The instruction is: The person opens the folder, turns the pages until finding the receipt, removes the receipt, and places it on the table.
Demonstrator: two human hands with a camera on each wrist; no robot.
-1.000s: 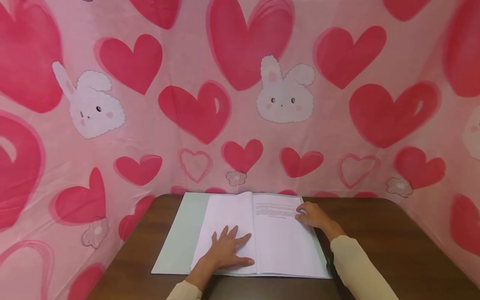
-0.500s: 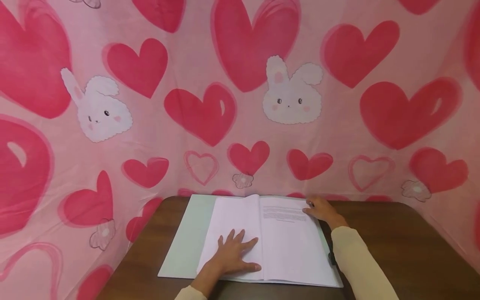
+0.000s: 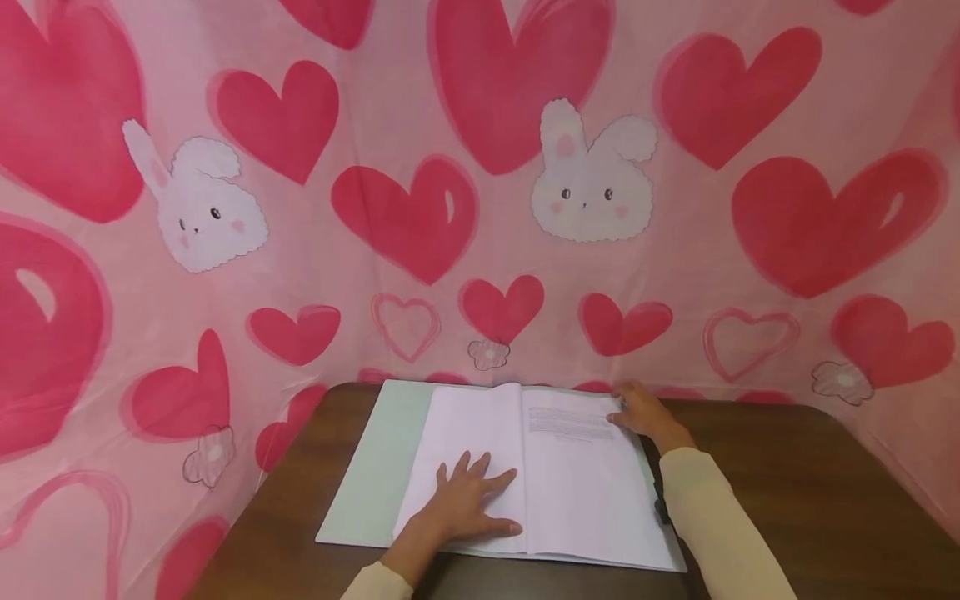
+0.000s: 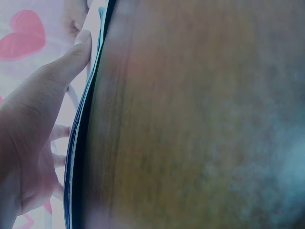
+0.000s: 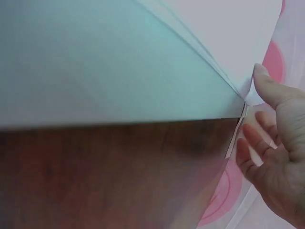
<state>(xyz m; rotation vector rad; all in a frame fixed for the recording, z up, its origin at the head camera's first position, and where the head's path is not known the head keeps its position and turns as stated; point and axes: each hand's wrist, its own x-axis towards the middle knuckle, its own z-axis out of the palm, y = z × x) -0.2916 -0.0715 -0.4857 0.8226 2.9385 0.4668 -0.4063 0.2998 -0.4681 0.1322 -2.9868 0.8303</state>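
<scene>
A pale green folder (image 3: pixel 372 467) lies spread on the table, with white pages in it. My left hand (image 3: pixel 468 504) rests on the blank left page (image 3: pixel 461 429), palm down and fingers spread, near the fold. At the far right corner of the right page (image 3: pixel 577 500), which bears a few lines of print near its top, my right hand (image 3: pixel 643 414) pinches the paper. In the right wrist view the thumb lies on the page corner (image 5: pixel 238 47), which lifts off the green cover (image 5: pixel 119 71). The index finger is hidden behind the paper; the other fingers curl loosely below.
The dark brown wooden table (image 3: pixel 780 492) extends on both sides of the folder. A pink cloth (image 3: pixel 405 100) with red hearts and white rabbits hangs behind the table and along its sides. A small dark object (image 3: pixel 662 508) sits by the right wrist.
My right hand has moved slightly away along the page's right edge to its far corner. The left hand keeps its place on the left page. The head view has shifted a little.
</scene>
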